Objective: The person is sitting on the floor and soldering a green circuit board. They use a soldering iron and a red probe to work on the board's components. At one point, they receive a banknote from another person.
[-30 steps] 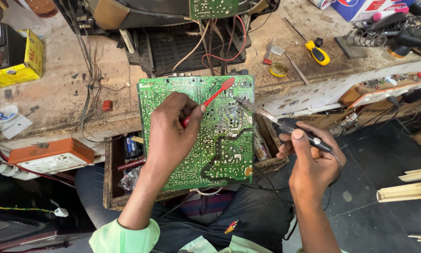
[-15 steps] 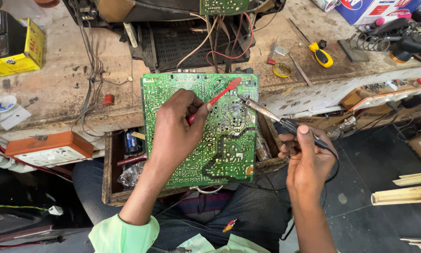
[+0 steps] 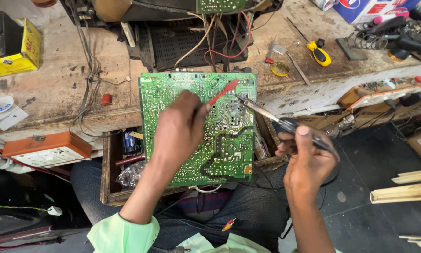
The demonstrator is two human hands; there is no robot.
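A green circuit board (image 3: 173,89) lies solder side up over an open wooden drawer (image 3: 108,187), propped against the workbench edge. My left hand (image 3: 177,133) rests on the board and grips a thin red tool (image 3: 223,92) whose tip points at the board's upper right. My right hand (image 3: 304,161) holds a soldering iron (image 3: 285,124) by its dark handle. The iron's metal tip touches the board close to the red tool's end.
A worn workbench (image 3: 56,89) carries an opened appliance chassis with wires (image 3: 196,33), a yellow box (image 3: 18,51), a yellow screwdriver (image 3: 319,54), a small tin (image 3: 280,69) and a blue carton (image 3: 369,8). An orange power strip (image 3: 44,150) sits left. Wooden strips (image 3: 407,189) lie on the floor.
The view has drifted slightly. Both hands stay on the board's upper right, with the iron tip and red tool held close together.
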